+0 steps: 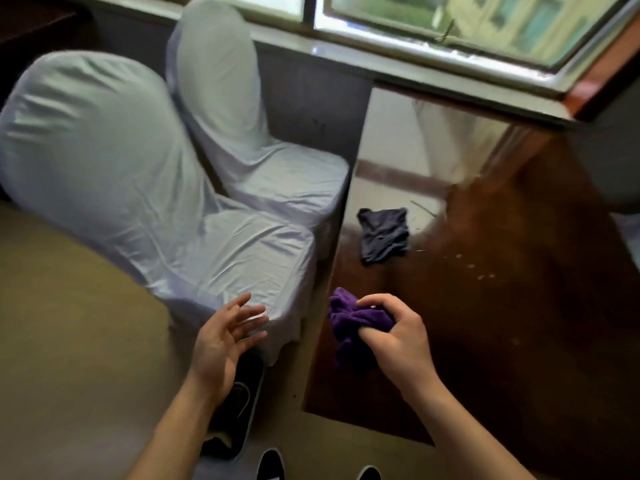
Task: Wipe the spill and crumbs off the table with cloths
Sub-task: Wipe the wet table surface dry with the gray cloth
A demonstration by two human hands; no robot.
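A glossy dark wooden table point(485, 341) fills the right half of the head view. My right hand point(394, 337) is closed around a bunched purple cloth point(349, 323) just above the table's near left corner. A dark grey cloth point(382, 233) lies crumpled on the table farther back, near its left edge. Pale crumbs point(479, 271) are scattered in a loose line to the right of the grey cloth. My left hand point(225, 337) hovers open, fingers spread, off the table to the left, holding nothing. No liquid spill is clearly visible on the shiny surface.
Two chairs in pale fabric covers point(214, 237) stand pushed against the table's left side. A window point(485, 29) with a sill runs along the far edge. Tan floor point(69, 341) lies at the left, and my dark shoes point(239, 403) show below.
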